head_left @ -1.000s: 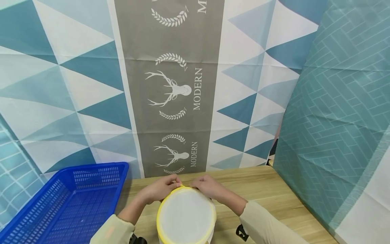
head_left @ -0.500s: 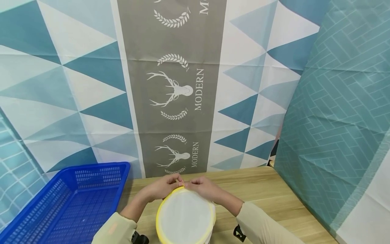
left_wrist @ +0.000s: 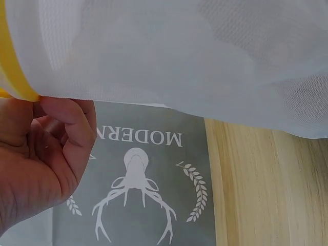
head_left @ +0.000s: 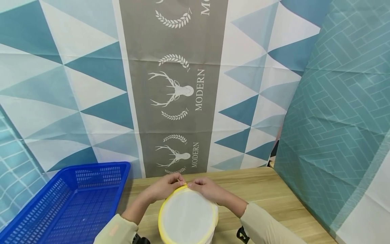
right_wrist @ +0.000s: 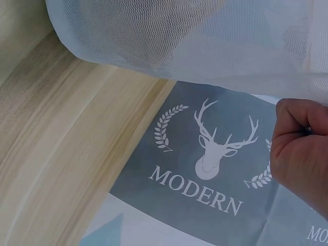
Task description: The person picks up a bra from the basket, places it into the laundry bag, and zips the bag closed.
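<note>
A white mesh laundry bag (head_left: 187, 217) with a yellow rim and a round pale end stands at the front middle of the table. My left hand (head_left: 167, 187) pinches the yellow trim at its far edge, where a small yellow strand shows between the fingers. Just to the right, my right hand (head_left: 206, 190) pinches the same edge between thumb and curled fingers. In the left wrist view, thumb and forefinger close on the yellow trim (left_wrist: 13, 61) below the mesh side. The right wrist view has the curled right hand (right_wrist: 302, 148) right under the mesh (right_wrist: 195, 46).
A blue plastic basket (head_left: 82, 217) with slotted walls stands on the left. The wood-grain table (head_left: 253, 179) reaches back to a patterned cloth backdrop (head_left: 170, 118). A teal cloth (head_left: 335, 112) hangs along the right side.
My right hand moved left to meet the left hand at the rim, then shifted slightly right. The bag's end has tilted and moved slightly right. The left hand keeps its pinch.
</note>
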`<state>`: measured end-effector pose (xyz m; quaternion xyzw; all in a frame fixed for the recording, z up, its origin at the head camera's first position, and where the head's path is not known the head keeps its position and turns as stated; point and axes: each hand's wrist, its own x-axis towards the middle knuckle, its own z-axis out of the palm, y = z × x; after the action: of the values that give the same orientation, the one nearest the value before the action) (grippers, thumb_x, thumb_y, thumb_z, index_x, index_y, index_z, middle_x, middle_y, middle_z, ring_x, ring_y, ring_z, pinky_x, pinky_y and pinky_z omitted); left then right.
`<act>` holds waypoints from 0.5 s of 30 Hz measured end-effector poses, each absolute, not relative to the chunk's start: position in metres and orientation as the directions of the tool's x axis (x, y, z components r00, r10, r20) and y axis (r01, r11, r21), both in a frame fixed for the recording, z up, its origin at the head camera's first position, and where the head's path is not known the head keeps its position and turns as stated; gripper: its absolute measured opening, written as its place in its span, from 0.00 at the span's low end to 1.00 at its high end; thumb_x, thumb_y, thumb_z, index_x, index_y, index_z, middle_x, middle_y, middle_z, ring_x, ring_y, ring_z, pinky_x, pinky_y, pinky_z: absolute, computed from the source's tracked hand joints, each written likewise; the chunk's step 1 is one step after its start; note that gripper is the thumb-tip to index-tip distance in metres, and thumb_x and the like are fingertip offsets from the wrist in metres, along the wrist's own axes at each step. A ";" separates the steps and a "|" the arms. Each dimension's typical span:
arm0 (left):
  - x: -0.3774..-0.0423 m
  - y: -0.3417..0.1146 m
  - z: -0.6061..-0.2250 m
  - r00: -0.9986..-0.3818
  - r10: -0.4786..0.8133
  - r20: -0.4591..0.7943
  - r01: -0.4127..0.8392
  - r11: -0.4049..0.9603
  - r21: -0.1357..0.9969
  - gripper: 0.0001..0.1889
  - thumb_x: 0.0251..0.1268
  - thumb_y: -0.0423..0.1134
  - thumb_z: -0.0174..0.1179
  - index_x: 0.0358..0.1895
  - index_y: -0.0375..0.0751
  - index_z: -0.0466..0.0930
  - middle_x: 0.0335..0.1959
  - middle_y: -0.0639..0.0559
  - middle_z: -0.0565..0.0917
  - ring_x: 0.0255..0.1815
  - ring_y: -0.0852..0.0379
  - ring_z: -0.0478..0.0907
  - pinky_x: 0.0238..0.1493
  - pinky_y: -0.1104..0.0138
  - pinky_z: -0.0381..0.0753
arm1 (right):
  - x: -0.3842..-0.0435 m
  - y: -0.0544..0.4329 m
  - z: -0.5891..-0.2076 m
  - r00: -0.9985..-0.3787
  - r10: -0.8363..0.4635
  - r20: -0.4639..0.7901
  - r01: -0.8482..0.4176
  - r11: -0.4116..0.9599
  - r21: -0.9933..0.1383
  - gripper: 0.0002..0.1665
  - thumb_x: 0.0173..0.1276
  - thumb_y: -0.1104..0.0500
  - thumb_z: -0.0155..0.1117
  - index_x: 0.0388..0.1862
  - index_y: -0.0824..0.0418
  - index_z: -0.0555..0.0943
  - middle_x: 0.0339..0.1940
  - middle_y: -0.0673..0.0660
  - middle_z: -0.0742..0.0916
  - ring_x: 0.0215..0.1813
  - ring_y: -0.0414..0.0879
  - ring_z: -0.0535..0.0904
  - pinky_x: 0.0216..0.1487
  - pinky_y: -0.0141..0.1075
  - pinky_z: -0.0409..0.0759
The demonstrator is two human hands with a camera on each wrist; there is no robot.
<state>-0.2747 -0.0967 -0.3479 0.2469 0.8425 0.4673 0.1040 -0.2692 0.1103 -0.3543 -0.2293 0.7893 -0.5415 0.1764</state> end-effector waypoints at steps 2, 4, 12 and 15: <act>-0.275 -0.097 -0.348 -0.855 0.514 0.067 0.327 0.434 0.839 0.11 0.71 0.43 0.50 0.39 0.39 0.75 0.29 0.50 0.77 0.28 0.57 0.73 0.31 0.65 0.73 | -0.269 0.111 -0.355 -0.831 -0.556 -0.030 -0.166 0.299 -0.940 0.20 0.74 0.52 0.48 0.37 0.67 0.78 0.23 0.50 0.80 0.18 0.36 0.75 0.19 0.27 0.74; -0.275 -0.097 -0.349 -0.857 0.511 0.074 0.329 0.430 0.841 0.10 0.71 0.42 0.50 0.38 0.38 0.75 0.28 0.51 0.77 0.27 0.58 0.72 0.30 0.66 0.73 | -0.269 0.113 -0.355 -0.834 -0.550 -0.033 -0.156 0.294 -0.943 0.20 0.74 0.52 0.47 0.37 0.68 0.77 0.23 0.50 0.80 0.17 0.36 0.75 0.19 0.27 0.74; -0.274 -0.101 -0.352 -0.870 0.486 0.086 0.323 0.429 0.843 0.10 0.70 0.41 0.51 0.38 0.37 0.76 0.26 0.51 0.76 0.23 0.59 0.71 0.25 0.68 0.72 | -0.271 0.116 -0.360 -0.849 -0.527 -0.039 -0.136 0.288 -0.948 0.20 0.74 0.52 0.48 0.34 0.67 0.77 0.22 0.50 0.80 0.17 0.36 0.74 0.19 0.27 0.73; -0.274 -0.100 -0.353 -0.868 0.482 0.115 0.351 0.434 0.830 0.10 0.70 0.42 0.51 0.38 0.38 0.77 0.30 0.51 0.78 0.28 0.58 0.73 0.29 0.66 0.74 | -0.273 0.115 -0.361 -0.859 -0.512 -0.025 -0.155 0.307 -0.939 0.19 0.73 0.53 0.49 0.31 0.66 0.77 0.21 0.49 0.79 0.17 0.36 0.73 0.19 0.27 0.73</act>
<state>-0.2740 -0.0997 -0.3526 0.2469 0.8438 0.4713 0.0698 -0.2730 0.1148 -0.3614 -0.2106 0.7919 -0.5499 0.1620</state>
